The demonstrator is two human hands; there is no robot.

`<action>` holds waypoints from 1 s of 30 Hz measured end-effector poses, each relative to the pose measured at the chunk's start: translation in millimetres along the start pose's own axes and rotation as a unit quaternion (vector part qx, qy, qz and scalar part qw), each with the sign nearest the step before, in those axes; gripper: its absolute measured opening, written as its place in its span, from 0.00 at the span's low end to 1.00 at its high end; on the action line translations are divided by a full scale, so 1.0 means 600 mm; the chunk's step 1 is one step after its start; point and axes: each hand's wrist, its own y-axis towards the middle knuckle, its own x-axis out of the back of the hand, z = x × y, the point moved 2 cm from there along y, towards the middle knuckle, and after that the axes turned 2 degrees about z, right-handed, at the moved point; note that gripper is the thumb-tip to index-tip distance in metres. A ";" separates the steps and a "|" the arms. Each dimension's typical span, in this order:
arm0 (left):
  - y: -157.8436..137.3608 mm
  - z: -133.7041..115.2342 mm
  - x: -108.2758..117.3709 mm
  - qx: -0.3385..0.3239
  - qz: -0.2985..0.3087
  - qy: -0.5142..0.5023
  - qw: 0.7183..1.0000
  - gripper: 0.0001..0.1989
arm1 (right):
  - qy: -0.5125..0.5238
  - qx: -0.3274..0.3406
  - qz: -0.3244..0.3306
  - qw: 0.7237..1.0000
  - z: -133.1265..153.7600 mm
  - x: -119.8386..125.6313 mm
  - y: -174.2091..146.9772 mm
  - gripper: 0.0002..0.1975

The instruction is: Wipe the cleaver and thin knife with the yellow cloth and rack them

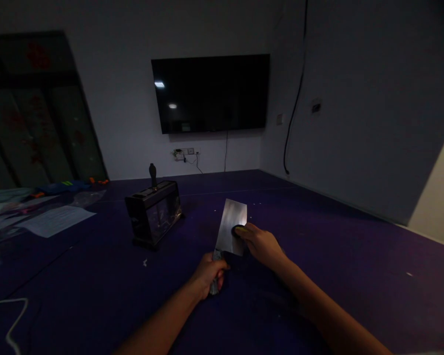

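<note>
My left hand is wrapped round the patterned handle of a cleaver. Its broad, shiny blade points away from me and leans a little to the right, above the purple floor. My right hand pinches a small round dark disc with a yellowish-green edge and holds it against the right part of the blade. Whether the disc is a sharpening stone or a pad, I cannot make out. A black knife block with clear sides stands to the left, one dark handle sticking up from its top.
Papers and plastic wrapping lie on the purple floor at the left. A white cable curves at the lower left. White scraps dot the floor. A television hangs on the far wall, and a black cord hangs at the right.
</note>
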 end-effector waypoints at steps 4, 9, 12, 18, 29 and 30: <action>0.001 -0.004 0.003 0.004 -0.012 -0.027 1.000 0.08 | 0.008 0.070 0.045 0.996 0.025 -0.006 -0.004 0.21; 0.003 -0.003 0.004 0.004 -0.031 -0.053 0.998 0.06 | 0.022 0.111 0.075 0.991 0.040 -0.007 -0.008 0.24; 0.006 -0.002 0.003 0.003 -0.030 -0.058 0.998 0.06 | 0.026 0.120 0.098 0.988 0.044 -0.006 -0.008 0.22; 0.003 -0.005 0.004 0.012 -0.028 -0.043 0.999 0.05 | 0.028 0.108 0.118 0.987 0.044 -0.003 -0.007 0.23; 0.002 -0.002 0.003 0.001 0.043 0.020 0.999 0.08 | 0.002 -0.029 0.052 0.998 0.004 0.014 0.003 0.20; 0.001 -0.001 0.003 0.003 0.049 0.023 0.999 0.08 | -0.005 -0.042 0.039 0.998 -0.004 0.014 0.003 0.20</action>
